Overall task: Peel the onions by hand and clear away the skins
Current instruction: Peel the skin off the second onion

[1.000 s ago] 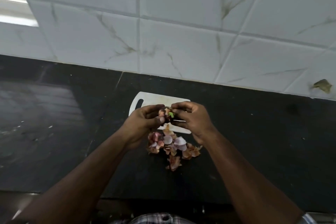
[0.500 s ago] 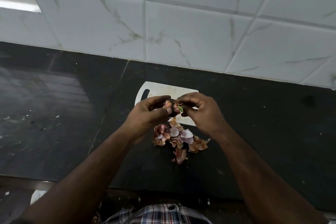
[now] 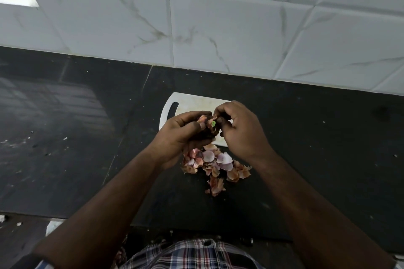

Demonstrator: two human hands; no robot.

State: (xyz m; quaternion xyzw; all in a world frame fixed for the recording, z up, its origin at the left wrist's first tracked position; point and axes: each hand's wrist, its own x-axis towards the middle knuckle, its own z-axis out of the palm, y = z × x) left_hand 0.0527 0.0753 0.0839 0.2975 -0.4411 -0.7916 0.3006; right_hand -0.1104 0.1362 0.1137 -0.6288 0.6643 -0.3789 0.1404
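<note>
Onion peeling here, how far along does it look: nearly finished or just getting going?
Partway. Done: a pile of loose skins already lies on the dark counter, by the near edge of the white cutting board. In hand: the left hand holds an onion showing a green sprout, while the right hand pinches skin at its top. Left: finishing this onion and clearing the skins; no other onions are in view.

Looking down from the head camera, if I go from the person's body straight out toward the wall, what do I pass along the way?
Plaid shirt → heap of onion skins on the dark counter → the left hand and right hand peeling an onion → white cutting board → marbled wall tiles.
</note>
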